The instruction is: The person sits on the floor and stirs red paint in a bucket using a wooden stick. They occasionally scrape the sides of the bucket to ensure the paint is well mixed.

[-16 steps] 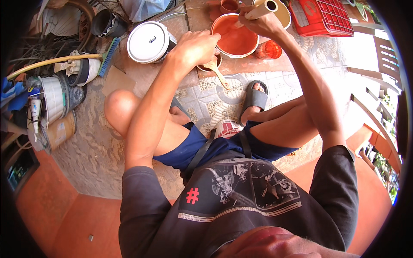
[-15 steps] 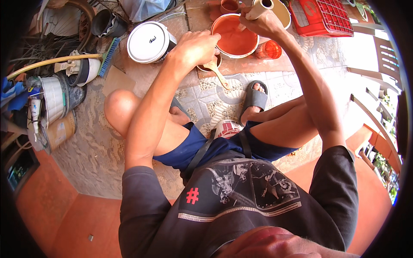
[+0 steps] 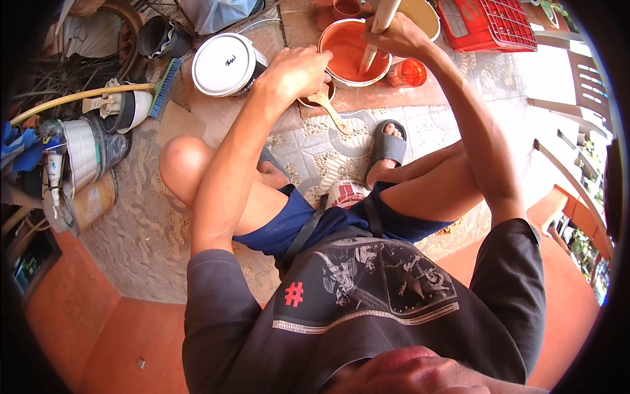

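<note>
Stirring, upper centre: right hand (image 3: 400, 36) closed around pale wooden stick (image 3: 375, 36), tilted steeply into round bucket of orange paint (image 3: 344, 49); left hand (image 3: 298, 69) gripping its near rim.

1. The floor (image 3: 328, 157) is patterned tile in the middle of the frame and plain orange at the lower left.
2. A pail (image 3: 354, 49) of orange paint stands on it at top centre.
3. A white lidded bucket (image 3: 226, 64) stands left of the pail.
4. A red crate (image 3: 489, 23) sits at the upper right.
5. A small orange cup (image 3: 407, 72) stands just right of the pail.
6. A brush (image 3: 161, 85) and a yellow hose (image 3: 72, 98) lie at the upper left.
7. A small can (image 3: 346, 194) stands at the centre.
</note>
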Demonstrator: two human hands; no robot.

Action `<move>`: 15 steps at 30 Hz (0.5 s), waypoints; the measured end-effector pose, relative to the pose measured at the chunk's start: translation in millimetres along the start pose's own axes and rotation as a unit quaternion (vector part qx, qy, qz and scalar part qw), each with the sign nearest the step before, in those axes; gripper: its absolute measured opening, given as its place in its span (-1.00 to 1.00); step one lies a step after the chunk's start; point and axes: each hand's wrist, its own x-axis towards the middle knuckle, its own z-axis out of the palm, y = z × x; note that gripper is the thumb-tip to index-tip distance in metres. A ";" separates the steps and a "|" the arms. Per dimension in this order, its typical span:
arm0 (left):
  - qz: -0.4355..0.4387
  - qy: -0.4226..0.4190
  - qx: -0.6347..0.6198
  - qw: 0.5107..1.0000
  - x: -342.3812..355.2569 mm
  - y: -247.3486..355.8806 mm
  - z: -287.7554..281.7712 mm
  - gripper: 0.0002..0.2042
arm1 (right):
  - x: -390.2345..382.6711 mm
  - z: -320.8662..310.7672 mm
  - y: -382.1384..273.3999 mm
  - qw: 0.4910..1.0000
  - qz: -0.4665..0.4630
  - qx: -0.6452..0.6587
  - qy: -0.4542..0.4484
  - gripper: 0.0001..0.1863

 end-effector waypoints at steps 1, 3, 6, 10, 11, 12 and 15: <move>0.002 -0.003 -0.001 1.000 1.1 1.5 0.3 -0.54 | 0.4 3.2 4.7 0.999 0.010 0.032 -0.012 -0.59; 0.003 -0.013 0.001 1.000 3.6 5.4 0.0 -0.55 | 2.8 8.3 13.4 0.996 -0.010 0.087 0.021 -0.60; 0.007 -0.018 -0.002 1.000 7.9 10.2 -2.5 -0.57 | 16.5 15.3 42.8 0.968 -0.210 0.056 0.125 -0.80; -0.003 -0.009 0.007 1.000 7.4 7.6 6.5 -0.58 | 13.0 12.5 26.7 0.975 -0.113 -0.120 0.148 -0.80; -0.003 -0.014 0.012 1.000 7.7 7.8 7.9 -0.58 | 12.6 13.5 25.7 0.981 -0.083 -0.130 0.118 -0.78; -0.004 -0.019 0.018 1.000 7.7 8.4 9.2 -0.57 | 11.9 14.0 23.8 0.985 -0.054 -0.140 0.088 -0.77; 0.006 -0.011 0.018 1.000 12.2 5.2 9.0 -0.57 | 14.2 14.7 26.0 0.998 -0.008 -0.037 0.056 -0.75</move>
